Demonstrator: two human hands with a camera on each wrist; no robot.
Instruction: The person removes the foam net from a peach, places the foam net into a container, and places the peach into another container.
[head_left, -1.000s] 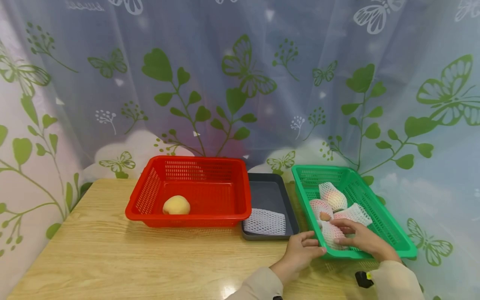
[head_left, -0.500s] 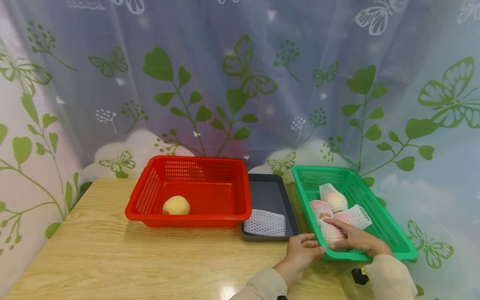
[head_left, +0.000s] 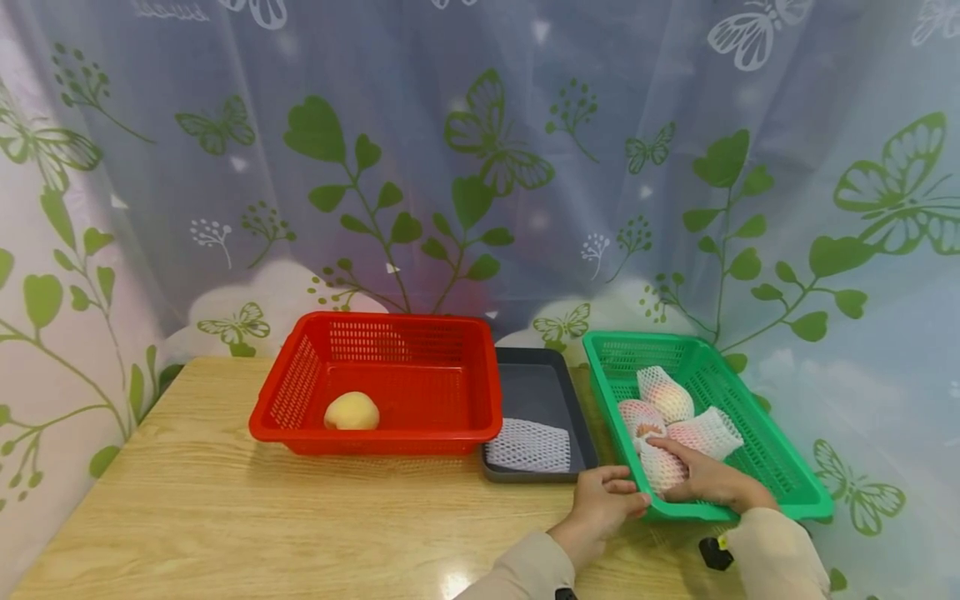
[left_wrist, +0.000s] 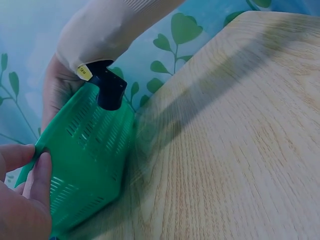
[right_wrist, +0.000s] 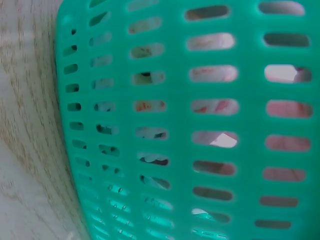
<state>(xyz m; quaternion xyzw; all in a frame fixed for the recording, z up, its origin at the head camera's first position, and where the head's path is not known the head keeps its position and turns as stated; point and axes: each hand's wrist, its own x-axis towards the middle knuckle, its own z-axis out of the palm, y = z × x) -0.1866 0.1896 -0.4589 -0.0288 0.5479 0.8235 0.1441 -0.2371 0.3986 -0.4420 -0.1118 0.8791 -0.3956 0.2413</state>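
Note:
Inside the green basket [head_left: 780, 442] at the right lie several fruits in white foam nets, peaches by their look. My right hand [head_left: 716, 482] reaches over the near rim and holds the nearest netted peach [head_left: 660, 465], thumb and fingers on either side of it. Behind it are another netted peach [head_left: 666, 398] and a pinkish one [head_left: 708, 433]. My left hand [head_left: 597, 510] pinches the basket's near left corner; the left wrist view shows its thumb and finger [left_wrist: 42, 177] on the rim. Only the basket's slotted wall [right_wrist: 175, 90] fills the right wrist view, hiding most of that hand.
A red basket [head_left: 390, 435] with one bare pale peach [head_left: 351, 411] stands at the left. Between the baskets lies a dark grey tray [head_left: 534, 375] holding a white foam net [head_left: 528, 445]. All rest on a wooden table [head_left: 300, 525] before a patterned curtain [head_left: 420, 125].
My right hand has shifted slightly left and closed in on the nearest netted peach. The left hand stays at the basket's corner.

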